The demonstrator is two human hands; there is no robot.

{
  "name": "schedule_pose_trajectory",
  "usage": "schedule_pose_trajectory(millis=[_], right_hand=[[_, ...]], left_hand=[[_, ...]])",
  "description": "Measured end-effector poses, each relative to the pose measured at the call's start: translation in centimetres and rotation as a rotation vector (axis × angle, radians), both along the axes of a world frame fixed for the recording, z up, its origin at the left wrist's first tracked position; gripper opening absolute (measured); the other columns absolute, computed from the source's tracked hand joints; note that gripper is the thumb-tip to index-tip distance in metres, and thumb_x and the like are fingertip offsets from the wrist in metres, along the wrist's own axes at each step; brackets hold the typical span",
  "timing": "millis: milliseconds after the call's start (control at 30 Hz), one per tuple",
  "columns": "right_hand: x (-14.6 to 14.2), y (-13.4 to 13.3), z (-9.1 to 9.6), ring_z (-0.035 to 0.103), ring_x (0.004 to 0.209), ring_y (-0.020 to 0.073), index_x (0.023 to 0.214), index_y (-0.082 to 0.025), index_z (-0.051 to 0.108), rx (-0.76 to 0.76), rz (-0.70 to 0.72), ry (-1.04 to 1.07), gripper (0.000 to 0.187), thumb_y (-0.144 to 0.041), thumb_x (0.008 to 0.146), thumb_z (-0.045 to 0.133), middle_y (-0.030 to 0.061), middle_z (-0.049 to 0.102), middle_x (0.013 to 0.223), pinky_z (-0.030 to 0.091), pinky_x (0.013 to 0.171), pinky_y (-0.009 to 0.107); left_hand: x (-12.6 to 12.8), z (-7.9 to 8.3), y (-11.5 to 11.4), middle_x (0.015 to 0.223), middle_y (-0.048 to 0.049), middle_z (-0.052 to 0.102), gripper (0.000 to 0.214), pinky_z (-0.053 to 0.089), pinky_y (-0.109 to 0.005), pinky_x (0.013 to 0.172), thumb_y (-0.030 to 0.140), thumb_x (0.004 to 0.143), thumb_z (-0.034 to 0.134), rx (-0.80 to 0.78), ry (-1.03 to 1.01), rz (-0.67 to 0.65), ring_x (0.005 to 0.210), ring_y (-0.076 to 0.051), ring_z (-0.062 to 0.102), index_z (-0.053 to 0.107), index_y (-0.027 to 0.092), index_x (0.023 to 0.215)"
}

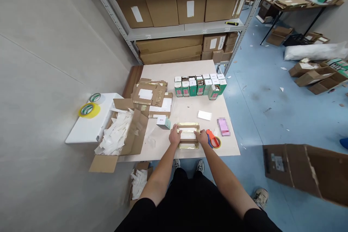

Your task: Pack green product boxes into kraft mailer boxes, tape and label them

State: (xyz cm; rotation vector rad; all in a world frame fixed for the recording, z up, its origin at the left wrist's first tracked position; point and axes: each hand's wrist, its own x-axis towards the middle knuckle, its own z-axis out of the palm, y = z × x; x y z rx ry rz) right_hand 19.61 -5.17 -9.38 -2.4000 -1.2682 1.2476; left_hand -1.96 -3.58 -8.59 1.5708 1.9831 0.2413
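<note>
Near the front edge of the table lies a small cardboard box point(188, 140) with shiny tape along its edges and white patches on it. My left hand point(174, 135) grips its left side, thumb over the top. On the opposite side my right hand point(201, 137) holds the box in the same way. Just beyond my left hand stands a small white-and-green box point(163, 122). An orange tape dispenser point(213, 139) with blue scissors partly under it lies right beside my right hand. A white card-like piece point(204, 115) is farther back.
Several green-and-white boxes point(200, 86) stand in rows at the back right of the table point(187, 110). Flattened cardboard point(152, 94) lies at the left. A carton of white paper scraps point(119, 130) is beside the table, and a steel shelf point(179, 30) stands behind it.
</note>
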Motion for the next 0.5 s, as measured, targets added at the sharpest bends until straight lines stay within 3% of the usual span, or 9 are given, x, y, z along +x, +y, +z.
schedule_pose_trajectory(millis=[100, 200, 300, 500], right_hand=[[-0.3, 0.4, -0.5, 0.070, 0.111, 0.0289, 0.129, -0.014, 0.059, -0.025, -0.008, -0.034, 0.055, -0.058, 0.095, 0.061, 0.0171, 0.073, 0.121, 0.049, 0.080, 0.030], [-0.2, 0.7, -0.6, 0.070, 0.112, 0.0303, 0.130, -0.013, 0.058, -0.034, 0.035, -0.071, 0.054, -0.055, 0.096, 0.061, 0.0189, 0.072, 0.124, 0.048, 0.080, 0.031], [-0.3, 0.8, -0.4, 0.068, 0.116, 0.0308, 0.136, -0.014, 0.056, 0.002, 0.104, -0.114, 0.051, -0.051, 0.100, 0.055, 0.0183, 0.072, 0.126, 0.048, 0.084, 0.032], [0.0, 0.3, 1.7, 0.072, 0.110, 0.0272, 0.133, -0.019, 0.064, -0.011, 0.201, -0.106, 0.046, -0.048, 0.102, 0.047, 0.0146, 0.074, 0.124, 0.049, 0.082, 0.029]], left_hand=[[0.6, -0.5, -0.2, 0.173, -0.0050, 0.030, 0.071, 0.044, -0.038, 0.113, 0.047, 0.100, 0.053, -0.036, 0.021, 0.103, 0.149, -0.027, 0.044, 0.027, 0.032, 0.164], [-0.1, -0.9, 0.5, 0.159, -0.0094, 0.052, 0.074, 0.047, -0.039, 0.108, 0.054, 0.095, 0.059, -0.132, -0.001, 0.158, 0.140, -0.030, 0.055, 0.034, 0.029, 0.161], [-1.2, -1.1, 1.4, 0.140, -0.0073, 0.068, 0.060, 0.049, -0.035, 0.103, 0.052, 0.094, 0.062, -0.196, -0.081, 0.118, 0.128, -0.028, 0.064, 0.052, 0.028, 0.148], [-3.2, -0.1, 1.6, 0.132, -0.0063, 0.074, 0.043, 0.052, -0.031, 0.098, 0.048, 0.097, 0.060, -0.200, -0.286, 0.027, 0.121, -0.024, 0.068, 0.066, 0.024, 0.132]])
